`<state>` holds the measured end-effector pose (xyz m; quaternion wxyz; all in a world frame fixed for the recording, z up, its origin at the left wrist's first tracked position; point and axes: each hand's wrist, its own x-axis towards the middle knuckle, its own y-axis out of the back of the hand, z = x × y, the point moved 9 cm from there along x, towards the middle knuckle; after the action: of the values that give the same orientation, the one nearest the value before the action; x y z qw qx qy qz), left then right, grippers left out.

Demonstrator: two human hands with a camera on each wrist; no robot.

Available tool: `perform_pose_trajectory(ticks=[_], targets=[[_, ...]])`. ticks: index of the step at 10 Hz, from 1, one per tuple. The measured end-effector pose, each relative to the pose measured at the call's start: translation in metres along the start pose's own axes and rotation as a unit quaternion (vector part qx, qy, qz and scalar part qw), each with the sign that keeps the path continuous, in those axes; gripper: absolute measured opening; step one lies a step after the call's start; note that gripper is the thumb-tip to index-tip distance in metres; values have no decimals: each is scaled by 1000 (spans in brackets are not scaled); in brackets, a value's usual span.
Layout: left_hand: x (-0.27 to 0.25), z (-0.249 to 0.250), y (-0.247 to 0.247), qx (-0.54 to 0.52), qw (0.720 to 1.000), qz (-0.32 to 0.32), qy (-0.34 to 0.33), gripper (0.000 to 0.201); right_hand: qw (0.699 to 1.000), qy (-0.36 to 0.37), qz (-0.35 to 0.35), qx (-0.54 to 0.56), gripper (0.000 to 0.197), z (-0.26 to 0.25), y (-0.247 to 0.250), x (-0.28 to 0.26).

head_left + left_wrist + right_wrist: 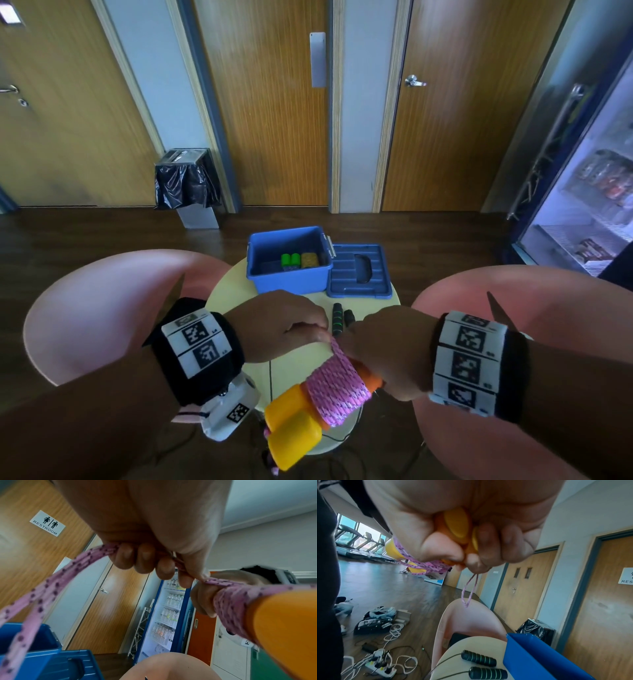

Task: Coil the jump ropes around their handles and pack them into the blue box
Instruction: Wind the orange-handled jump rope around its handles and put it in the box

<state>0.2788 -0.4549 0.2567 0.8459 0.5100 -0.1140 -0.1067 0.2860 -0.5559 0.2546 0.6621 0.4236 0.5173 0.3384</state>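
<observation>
Two yellow-orange handles [294,425] sit bundled nearest the body, pink rope [337,385] coiled tight around them. Right hand [387,356] fists the handles' far ends; left hand [281,325] pinches the last rope loop above the coil. Rope looks soft, light, likely springs loose, so hold over the wraps. Farther on table [236,301]: black jump rope handles [337,317], uncoiled. Beyond: blue box [291,277], open, with coiled ropes inside, and lid [346,270] beside it.

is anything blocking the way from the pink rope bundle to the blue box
Nothing visible blocks it. The blue box is open, its lid lying beside it. The black handles lie low on the table between, easily cleared. Packed ropes leave room inside.
</observation>
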Motion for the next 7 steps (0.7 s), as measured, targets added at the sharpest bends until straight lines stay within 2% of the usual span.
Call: perform_pose_trajectory(ticks=[2,3,5,6,7], targets=[[-2,-1,6,-77,996,40,9,17,995,-7,47,88,46,12,16,-8],[-3,-1,11,-136,989,48,21,25,990,-3,69,122,50,15,22,-9],[-9,-4,22,-216,973,61,50,21,982,17,117,146,55,16,36,-14],[-3,31,21,-320,938,96,-89,10,962,20,183,200,50,19,51,-22],[-15,10,21,-708,627,274,-176,31,942,-27,257,213,40,24,62,-28]])
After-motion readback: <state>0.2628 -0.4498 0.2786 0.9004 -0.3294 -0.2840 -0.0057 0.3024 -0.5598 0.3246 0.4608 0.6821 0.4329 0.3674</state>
